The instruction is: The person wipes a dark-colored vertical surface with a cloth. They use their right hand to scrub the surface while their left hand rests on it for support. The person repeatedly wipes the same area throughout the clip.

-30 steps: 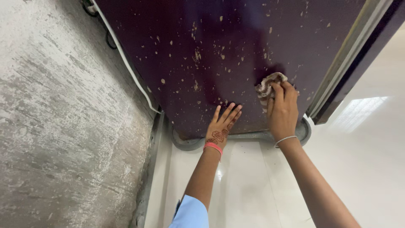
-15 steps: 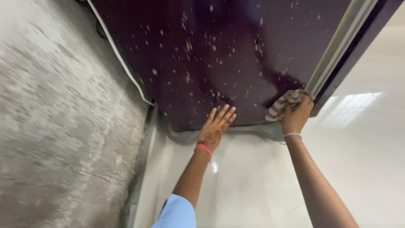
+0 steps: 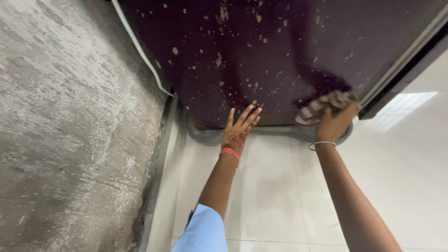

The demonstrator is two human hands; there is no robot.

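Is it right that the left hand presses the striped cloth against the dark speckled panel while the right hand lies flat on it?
Not quite: the sides are swapped. In the head view, the right hand presses the striped cloth against the dark speckled panel, while the left hand lies flat on it.
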